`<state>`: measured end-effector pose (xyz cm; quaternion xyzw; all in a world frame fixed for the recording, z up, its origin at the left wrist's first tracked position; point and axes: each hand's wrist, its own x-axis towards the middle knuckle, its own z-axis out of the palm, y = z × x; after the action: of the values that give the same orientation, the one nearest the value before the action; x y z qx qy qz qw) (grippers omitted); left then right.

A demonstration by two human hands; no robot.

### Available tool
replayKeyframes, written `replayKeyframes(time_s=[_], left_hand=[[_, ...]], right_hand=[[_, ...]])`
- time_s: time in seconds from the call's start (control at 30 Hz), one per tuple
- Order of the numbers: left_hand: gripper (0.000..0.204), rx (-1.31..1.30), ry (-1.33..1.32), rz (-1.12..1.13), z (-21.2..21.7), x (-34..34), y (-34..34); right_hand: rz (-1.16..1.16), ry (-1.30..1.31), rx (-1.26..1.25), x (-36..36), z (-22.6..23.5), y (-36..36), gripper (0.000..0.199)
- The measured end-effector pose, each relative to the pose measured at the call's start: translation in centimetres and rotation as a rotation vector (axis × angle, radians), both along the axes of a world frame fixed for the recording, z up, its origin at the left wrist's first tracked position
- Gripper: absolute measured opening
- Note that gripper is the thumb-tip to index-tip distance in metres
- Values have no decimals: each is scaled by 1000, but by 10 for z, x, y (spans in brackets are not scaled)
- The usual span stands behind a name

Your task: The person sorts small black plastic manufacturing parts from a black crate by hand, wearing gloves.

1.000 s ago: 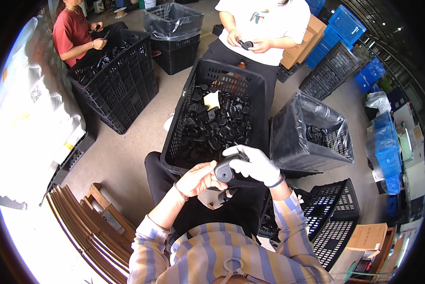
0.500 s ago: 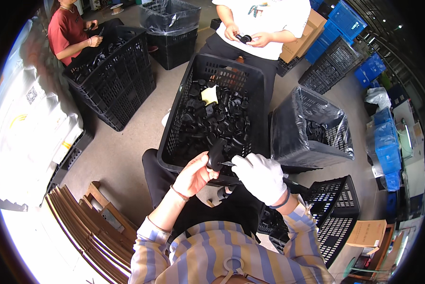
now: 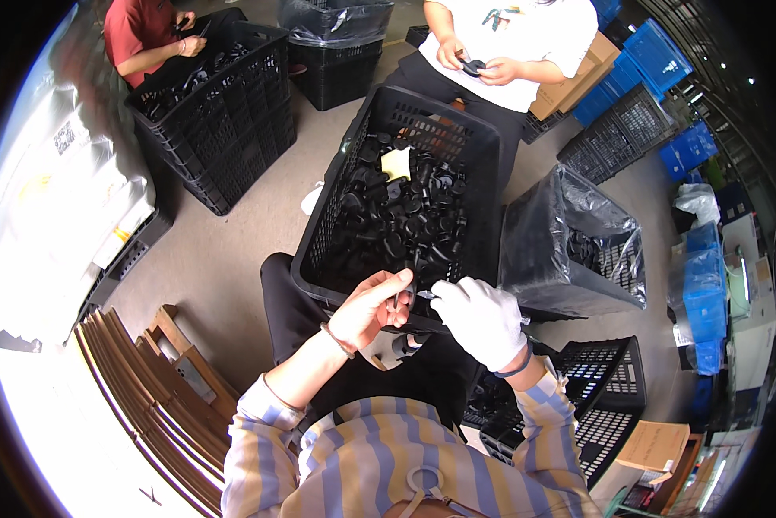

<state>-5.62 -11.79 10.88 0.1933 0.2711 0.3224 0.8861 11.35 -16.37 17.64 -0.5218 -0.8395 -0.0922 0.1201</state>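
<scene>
My bare left hand (image 3: 364, 318) pinches a small black molded part (image 3: 413, 283) over the near rim of a large black crate (image 3: 319, 289). My right hand (image 3: 481, 324), in a white glove, is closed on a small tool with a thin metal blade (image 3: 426, 294); its handle is hidden in the glove. The blade tip points at the part, and I cannot tell whether they touch. Below my hands the crate holds many loose black parts (image 3: 414, 207) with round ends. A pale yellow piece (image 3: 396, 164) lies on top of them.
To the right stands a black crate lined with clear plastic (image 3: 535, 250), holding black parts. Another black crate (image 3: 608, 371) lies low beside my right arm. Two people sit across, one in a white shirt (image 3: 526, 34), one in a red shirt (image 3: 137, 43). Brown boards (image 3: 137, 397) stand at lower left.
The black part has turned in my left hand, from its broad side to a narrow edge. The view has shifted slightly. My right hand stays close by with the blade.
</scene>
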Motion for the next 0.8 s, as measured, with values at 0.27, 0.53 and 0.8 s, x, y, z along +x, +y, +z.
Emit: replayKeyframes(time_s=[0.27,0.53,0.8], left_hand=[[44,105,123,19,-4,13,1],[37,68,146,32,5,17,-2],[37,50,116,53,4,14,-3]], right_hand=[[29,140,-40,4,-3,0,14],[16,221,52,8,-16,-3,16],[21,11,165,2,-20,-4,22]])
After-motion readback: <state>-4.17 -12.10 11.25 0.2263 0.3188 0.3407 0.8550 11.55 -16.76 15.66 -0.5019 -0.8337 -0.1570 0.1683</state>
